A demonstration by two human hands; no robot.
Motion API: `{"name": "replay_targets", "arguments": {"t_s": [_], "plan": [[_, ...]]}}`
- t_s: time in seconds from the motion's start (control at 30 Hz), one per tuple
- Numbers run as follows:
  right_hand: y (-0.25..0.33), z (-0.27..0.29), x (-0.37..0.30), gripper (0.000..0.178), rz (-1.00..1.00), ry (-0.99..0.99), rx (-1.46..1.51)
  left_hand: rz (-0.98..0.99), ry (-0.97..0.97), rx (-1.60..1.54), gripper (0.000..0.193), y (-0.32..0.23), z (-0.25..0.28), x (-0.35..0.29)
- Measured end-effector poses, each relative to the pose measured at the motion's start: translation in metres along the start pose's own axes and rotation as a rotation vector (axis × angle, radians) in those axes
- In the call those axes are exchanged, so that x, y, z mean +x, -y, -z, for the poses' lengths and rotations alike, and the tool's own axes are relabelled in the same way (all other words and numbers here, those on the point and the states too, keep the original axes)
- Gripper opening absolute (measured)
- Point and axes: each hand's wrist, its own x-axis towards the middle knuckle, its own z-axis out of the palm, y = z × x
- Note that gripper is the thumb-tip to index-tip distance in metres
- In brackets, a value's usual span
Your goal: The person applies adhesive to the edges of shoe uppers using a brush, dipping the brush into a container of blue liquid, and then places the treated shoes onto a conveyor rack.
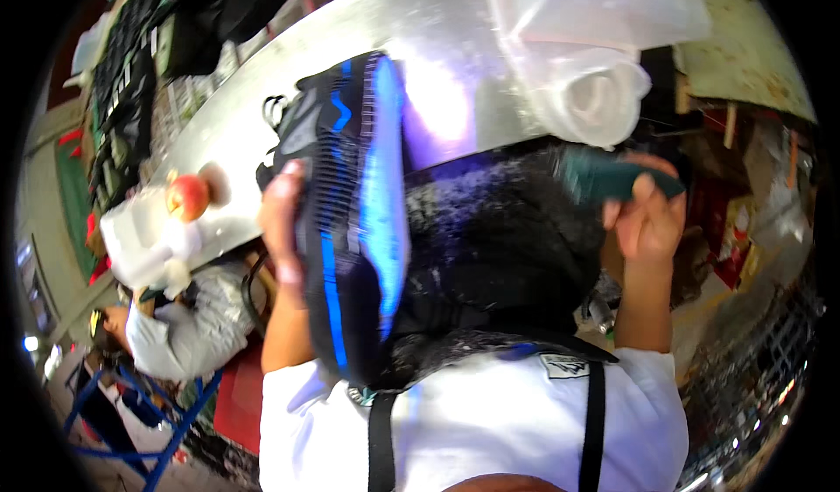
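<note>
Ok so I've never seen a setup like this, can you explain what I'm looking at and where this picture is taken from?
There's no machine here, just a person using two bare hands. The one picture comes from a wide fisheye camera worn on the head, looking down; that's why edges bend and the corners are black. Below is the wearer's white shirt.

The left hand holds a black shoe with blue stripes. The right hand holds a dark green object, too blurred to name surely.

On the metal table are a round red fruit at the left and a translucent plastic tub at the right. Another person is at the far left.
</note>
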Motion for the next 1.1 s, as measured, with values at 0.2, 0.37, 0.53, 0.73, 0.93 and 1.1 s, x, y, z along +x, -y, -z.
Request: {"name": "replay_targets", "arguments": {"t_s": [0.2, 0.37, 0.53, 0.73, 0.93, 1.1], "plan": [[-0.08, -0.098, 0.01, 0.04, -0.243, 0.142, 0.556, -0.704, 0.044, 0.758, 0.072, 0.009, -0.029, 0.009], [-0.097, -0.121, 0.019, 0.036, 0.018, 0.221, 0.271, -0.775, 0.047, 0.776, 0.075, 0.011, -0.028, 0.009], [-0.059, -0.093, -0.002, 0.039, 0.31, 0.542, -0.355, -0.828, -0.055, 0.794, 0.082, 0.022, -0.033, 0.007], [-0.034, -0.085, 0.018, 0.036, 0.174, 0.737, -0.141, -0.761, 0.039, 0.808, 0.084, 0.01, -0.029, 0.012], [-0.057, -0.095, 0.05, 0.029, 0.367, 0.422, -0.45, -0.877, 0.126, 0.717, 0.061, 0.016, -0.017, 0.021], [-0.047, -0.092, 0.045, 0.03, 0.481, 0.797, -0.369, -0.749, 0.093, 0.784, 0.095, 0.015, -0.014, 0.003]]}}
